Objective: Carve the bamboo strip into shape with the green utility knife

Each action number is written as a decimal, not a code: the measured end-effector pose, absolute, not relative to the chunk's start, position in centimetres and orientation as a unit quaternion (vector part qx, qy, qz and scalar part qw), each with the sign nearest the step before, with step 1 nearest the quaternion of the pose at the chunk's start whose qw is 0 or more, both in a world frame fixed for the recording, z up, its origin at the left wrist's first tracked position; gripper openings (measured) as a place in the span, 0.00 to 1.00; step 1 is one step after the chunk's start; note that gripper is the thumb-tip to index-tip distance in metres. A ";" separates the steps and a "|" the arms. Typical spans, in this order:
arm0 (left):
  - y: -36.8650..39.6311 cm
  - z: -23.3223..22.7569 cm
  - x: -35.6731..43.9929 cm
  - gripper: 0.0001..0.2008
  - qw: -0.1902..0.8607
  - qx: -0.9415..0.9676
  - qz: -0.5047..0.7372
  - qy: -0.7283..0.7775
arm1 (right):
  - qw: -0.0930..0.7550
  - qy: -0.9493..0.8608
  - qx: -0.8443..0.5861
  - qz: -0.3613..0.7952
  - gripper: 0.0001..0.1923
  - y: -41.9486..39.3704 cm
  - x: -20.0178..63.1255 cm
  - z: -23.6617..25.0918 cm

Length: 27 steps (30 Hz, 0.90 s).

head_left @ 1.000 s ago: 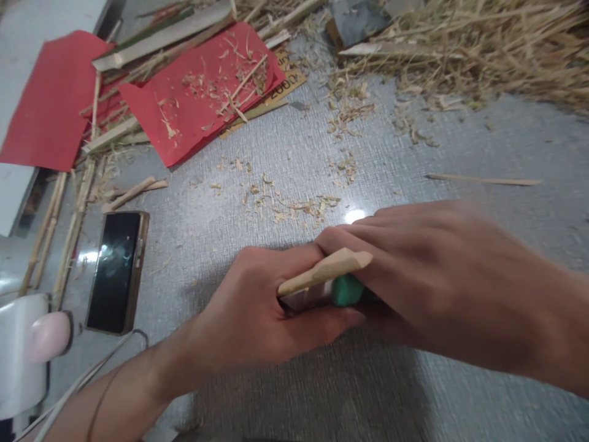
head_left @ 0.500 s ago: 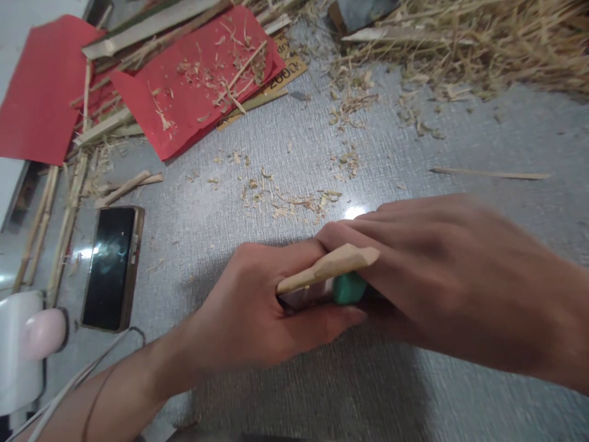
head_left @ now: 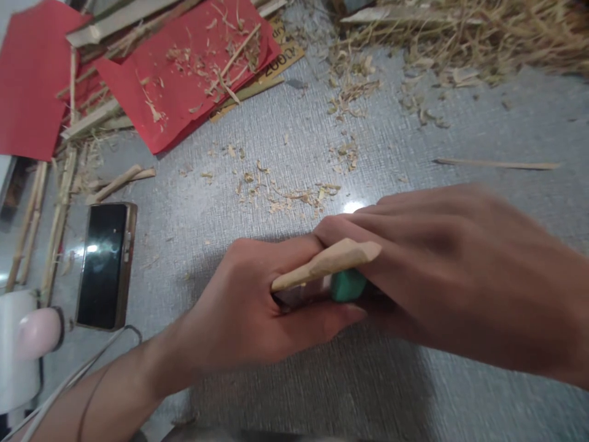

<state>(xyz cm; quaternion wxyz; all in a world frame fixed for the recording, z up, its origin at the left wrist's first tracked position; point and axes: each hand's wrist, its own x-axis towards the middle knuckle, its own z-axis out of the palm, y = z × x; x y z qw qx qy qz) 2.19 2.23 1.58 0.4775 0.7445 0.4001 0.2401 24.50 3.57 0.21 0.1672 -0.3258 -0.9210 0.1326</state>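
left hand (head_left: pixel 257 313) grip closed on bamboo stick (head_left: pixel 326 264) | right hand (head_left: pixel 442 276) grip closed on green-handled tool (head_left: pixel 348 285) | keep stick steady, strokes shallow, away from fingers

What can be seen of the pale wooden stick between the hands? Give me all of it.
The wooden stick is a short, pale tan piece, like split bamboo or cane, smooth and dry. Its visible end is cut to a blunt slanted tip that points right and slightly up. It lies nearly level above the grey mat. The left hand grips its near end, which hides the rest. The right hand lies against its tip. A green tool handle sits just beneath it; whether they touch is unclear.
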 end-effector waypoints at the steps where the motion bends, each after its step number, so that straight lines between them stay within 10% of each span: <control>1: 2.2 1.6 2.2 0.15 0.477 0.745 0.240 0.399 | 0.167 -0.921 -0.327 0.132 0.02 3.6 24.5 0.2; 27: 2.3 1.5 2.2 0.15 0.455 0.757 0.238 0.404 | 0.163 -0.919 -0.332 0.138 0.06 3.6 24.3 0.4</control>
